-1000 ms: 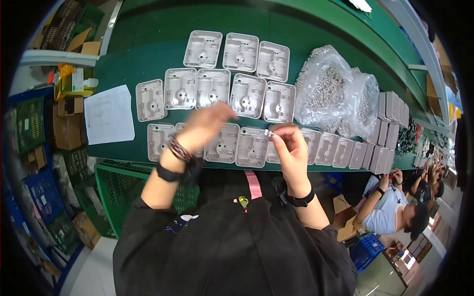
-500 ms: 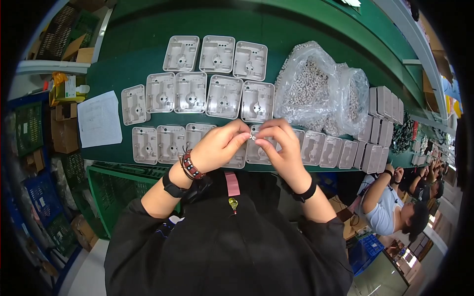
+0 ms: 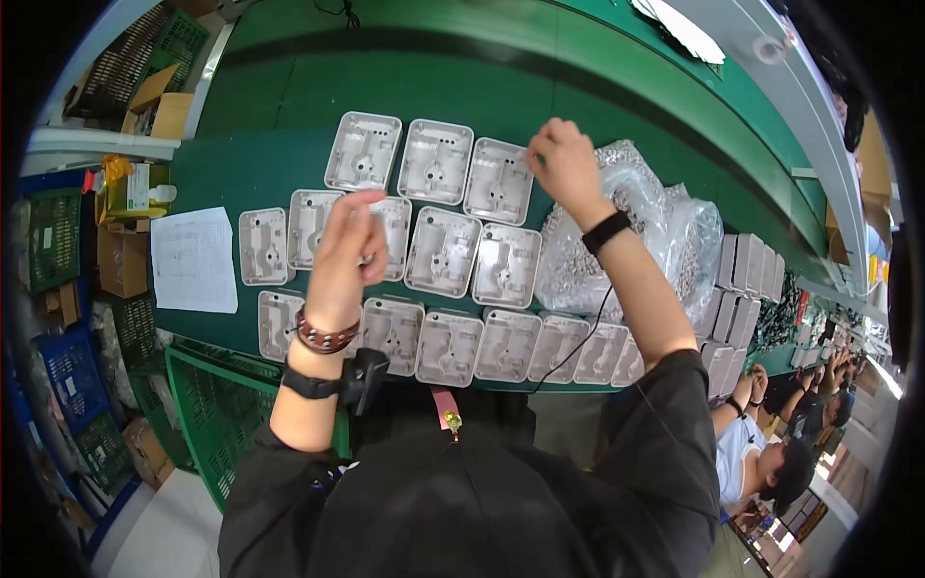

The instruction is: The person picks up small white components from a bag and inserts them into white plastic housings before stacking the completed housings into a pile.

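Grey cast housings (image 3: pixel 443 252) lay cavity-up in rows on the tabletop (image 3: pixel 207 178), presumably for ready access, the left hand (image 3: pixel 345 252) above them, grip loosely parted, the right hand (image 3: pixel 565 162) beside the clear parts bag (image 3: pixel 696 252), fingers curled, contents indeterminable.

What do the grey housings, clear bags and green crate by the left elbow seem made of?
Grey housings: probably cast metal, dull silvery, with raised ribs. Clear bags: apparently thin plastic film, glossy, crinkled, transparent. Green crate: likely moulded plastic, evenly perforated walls.
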{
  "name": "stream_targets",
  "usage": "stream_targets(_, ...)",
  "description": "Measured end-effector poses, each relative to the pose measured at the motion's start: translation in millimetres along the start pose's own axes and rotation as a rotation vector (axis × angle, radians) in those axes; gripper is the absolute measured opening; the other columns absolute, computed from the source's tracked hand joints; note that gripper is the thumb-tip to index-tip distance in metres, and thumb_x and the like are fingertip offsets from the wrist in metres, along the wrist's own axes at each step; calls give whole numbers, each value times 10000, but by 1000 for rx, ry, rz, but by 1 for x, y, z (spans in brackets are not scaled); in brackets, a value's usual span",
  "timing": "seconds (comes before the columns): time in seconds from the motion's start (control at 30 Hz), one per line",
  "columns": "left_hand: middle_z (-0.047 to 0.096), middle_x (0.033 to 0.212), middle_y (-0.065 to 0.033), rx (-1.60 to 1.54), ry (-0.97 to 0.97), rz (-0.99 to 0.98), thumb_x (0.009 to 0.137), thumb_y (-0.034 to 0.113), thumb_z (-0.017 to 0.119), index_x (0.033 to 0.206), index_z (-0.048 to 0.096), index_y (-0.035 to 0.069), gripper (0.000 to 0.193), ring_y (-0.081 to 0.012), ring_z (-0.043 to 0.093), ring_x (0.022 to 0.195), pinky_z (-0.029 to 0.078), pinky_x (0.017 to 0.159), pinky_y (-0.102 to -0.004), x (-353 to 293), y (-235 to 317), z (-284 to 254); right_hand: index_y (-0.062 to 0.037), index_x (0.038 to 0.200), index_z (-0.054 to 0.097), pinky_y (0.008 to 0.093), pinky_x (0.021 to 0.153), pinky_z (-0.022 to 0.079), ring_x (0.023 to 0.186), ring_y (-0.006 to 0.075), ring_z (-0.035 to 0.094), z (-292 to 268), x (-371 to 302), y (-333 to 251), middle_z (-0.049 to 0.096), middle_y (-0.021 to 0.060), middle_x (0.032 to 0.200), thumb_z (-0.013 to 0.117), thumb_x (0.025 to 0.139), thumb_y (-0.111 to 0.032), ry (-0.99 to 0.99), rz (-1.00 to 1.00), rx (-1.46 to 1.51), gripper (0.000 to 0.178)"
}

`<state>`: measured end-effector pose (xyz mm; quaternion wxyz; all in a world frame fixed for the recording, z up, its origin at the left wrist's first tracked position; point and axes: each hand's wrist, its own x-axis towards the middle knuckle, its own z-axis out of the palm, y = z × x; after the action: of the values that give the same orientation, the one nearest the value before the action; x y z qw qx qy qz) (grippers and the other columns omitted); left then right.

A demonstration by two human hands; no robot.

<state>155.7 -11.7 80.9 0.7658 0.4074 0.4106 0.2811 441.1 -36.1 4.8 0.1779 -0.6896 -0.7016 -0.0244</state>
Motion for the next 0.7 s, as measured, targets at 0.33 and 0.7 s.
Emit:
stream_targets(0.33, 350, 714, 19, -250, 160, -147, 897, 192, 391, 1038, 453, 94, 183, -45, 286, 489, 219, 414, -173, -17, -28, -50, -122, 624, 602, 306, 703, 359, 873, 186, 436, 81, -3, 17, 471, 16, 901, 609, 593, -148, -85, -119, -189, 41)
stream_targets(0.7, 475, 838, -22, -208, 99, -208, 860, 79, 358, 1059, 435, 83, 213, -52, 296, 510, 238, 424, -170, -14, -46, -15, -113, 626, 608, 322, 750, 346, 891, 187, 436, 87, -5, 29, 489, 18, 933, 578, 600, -136, -90, -111, -70, 46)
